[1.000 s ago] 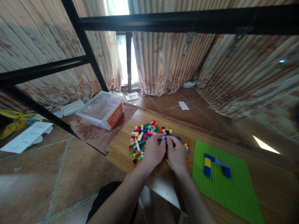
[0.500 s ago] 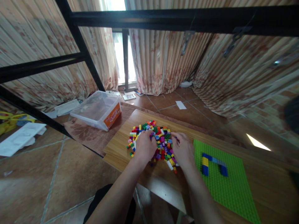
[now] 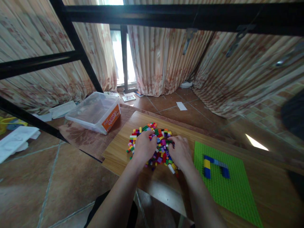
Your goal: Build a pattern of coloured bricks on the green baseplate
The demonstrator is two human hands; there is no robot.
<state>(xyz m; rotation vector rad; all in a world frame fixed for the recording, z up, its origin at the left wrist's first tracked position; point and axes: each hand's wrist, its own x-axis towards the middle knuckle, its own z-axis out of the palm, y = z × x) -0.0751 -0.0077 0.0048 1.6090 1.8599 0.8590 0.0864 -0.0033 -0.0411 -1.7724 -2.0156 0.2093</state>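
Observation:
A heap of small coloured toy bricks (image 3: 163, 152) is spread over the wooden table. My left hand (image 3: 145, 146) rests on the heap's left side, with thumb and index finger apart among the bricks. On the right side of the heap, my right hand (image 3: 181, 152) has its fingers curved and a gap between thumb and index finger; bricks lie in and below that gap. The other fingertips are partly hidden. To the right lies a green baseplate (image 3: 234, 193), carrying an angular, three-sided shape of blue and yellow bricks (image 3: 207, 164).
A clear plastic box (image 3: 92, 109) with an orange label stands on a brown mat (image 3: 95, 139) beyond the table's left end. Black metal bars (image 3: 166, 13) cross the view above. Patterned curtains (image 3: 163, 63) hang behind. A white paper (image 3: 181, 106) lies on the tiled floor.
My right hand has shifted slightly left and inward over the bricks. My left hand stays over the heap's left side. The whole view has moved a little.

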